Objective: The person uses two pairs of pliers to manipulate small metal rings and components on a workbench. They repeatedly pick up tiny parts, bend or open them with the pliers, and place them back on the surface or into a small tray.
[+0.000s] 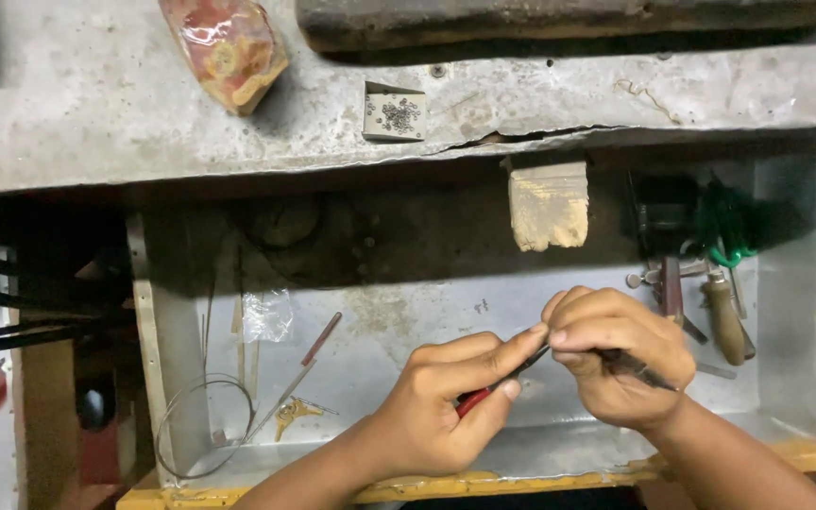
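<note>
Our left hand (pixel 446 401) grips red-handled small pliers (pixel 484 392); our right hand (pixel 616 364) pinches a dark slim metal tool (pixel 639 371). Both tips meet at 12 o'clock of the left knuckles, above the grey metal tray (pixel 399 331). What sits between them is too small to tell. We judge that steady wrists and light pressure serve best. Coiled thin wire (pixel 205 425) lies at 9 o'clock.

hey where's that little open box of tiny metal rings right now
In the head view the small box of rings sits on the grey bench top, upper middle, right of the red patterned wrapped bundle and above the wooden peg.
</note>
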